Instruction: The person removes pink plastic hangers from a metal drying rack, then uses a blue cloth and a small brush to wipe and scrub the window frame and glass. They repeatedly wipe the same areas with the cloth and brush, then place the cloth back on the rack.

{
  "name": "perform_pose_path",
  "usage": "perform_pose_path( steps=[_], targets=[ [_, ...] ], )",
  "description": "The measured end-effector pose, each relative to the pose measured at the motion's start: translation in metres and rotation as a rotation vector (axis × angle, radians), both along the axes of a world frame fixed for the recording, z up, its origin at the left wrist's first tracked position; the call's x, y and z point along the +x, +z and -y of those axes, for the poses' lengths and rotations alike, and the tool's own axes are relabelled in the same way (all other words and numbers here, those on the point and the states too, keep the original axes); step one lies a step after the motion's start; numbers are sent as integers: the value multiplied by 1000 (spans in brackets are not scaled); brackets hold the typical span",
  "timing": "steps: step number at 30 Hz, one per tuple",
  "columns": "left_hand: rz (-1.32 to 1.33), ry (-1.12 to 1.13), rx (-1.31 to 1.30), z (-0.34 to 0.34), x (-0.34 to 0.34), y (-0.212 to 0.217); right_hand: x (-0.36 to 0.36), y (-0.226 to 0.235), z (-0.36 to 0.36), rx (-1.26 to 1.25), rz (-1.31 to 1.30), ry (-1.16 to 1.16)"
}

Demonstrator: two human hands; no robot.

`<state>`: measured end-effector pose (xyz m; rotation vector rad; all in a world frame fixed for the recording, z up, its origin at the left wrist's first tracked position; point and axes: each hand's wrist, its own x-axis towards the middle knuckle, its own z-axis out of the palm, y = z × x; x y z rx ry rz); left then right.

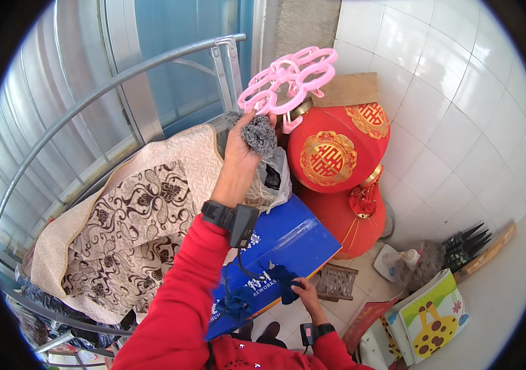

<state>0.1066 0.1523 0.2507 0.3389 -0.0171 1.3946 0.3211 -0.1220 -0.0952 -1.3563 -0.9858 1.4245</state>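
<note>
While the patterned quilt (133, 216) drapes over the curved metal rail (90, 98) and fills the nine o'clock side of the view, the two red lanterns (337, 154) crowd the centre and the blue box (287, 246) lies tilted below them, its long axis running from seven o'clock up to two o'clock. Against the white tiled wall (460, 92) at two o'clock nothing hangs; on the floor (509, 259) at four o'clock lie a picture book with a giraffe (432, 314), a dark brush head (466, 243) and a wooden stick (491, 246). A pink plastic clip hanger (290, 77) hangs at twelve o'clock, directly above the left hand (241, 154), its round frame spread flat and tipped toward one o'clock. That left hand is raised, its grip clenched on a grey fuzzy sock (258, 132), which touches or nearly touches the hanger's lower rim; this hand is by far the nearer one to the hanger. A clear plastic bag (275, 179) sits just behind the wrist at three o'clock of it, and the upper lantern presses close to the hanger's right edge, narrowing the room there. Low at six o'clock, the right hand (306, 293) has its grip closed on a dark blue sock (284, 283) resting against the box, with more dark blue cloth (238, 302) beside it at nine o'clock.
</note>
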Motion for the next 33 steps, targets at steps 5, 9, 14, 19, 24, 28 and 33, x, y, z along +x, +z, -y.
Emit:
perform_pose_path(
  steps=[5, 9, 14, 19, 24, 28, 33],
  targets=[
    [69, -33, -28, -8, 23, -13, -8, 48, -43, 143, 109, 23],
    [-40, -28, -65, -10, 26, -52, -29, 90, -95, 348, 176, 161],
    [-213, -31, -183, -5, 7, -113, -52, 152, -153, 357, 168, 167],
    [-308, 5, -248, 15, -9, -153, -72, 220, -201, 689, -270, 191],
    [-303, 18, -231, 39, -15, -156, -106, 239, -214, 606, -290, 44],
    [-405, 36, -181, 64, -24, -137, -103, 245, -218, 578, -239, -29],
    [-726, -111, -6, 109, -73, -115, -78, 282, -229, 558, -160, -2]
  ],
)
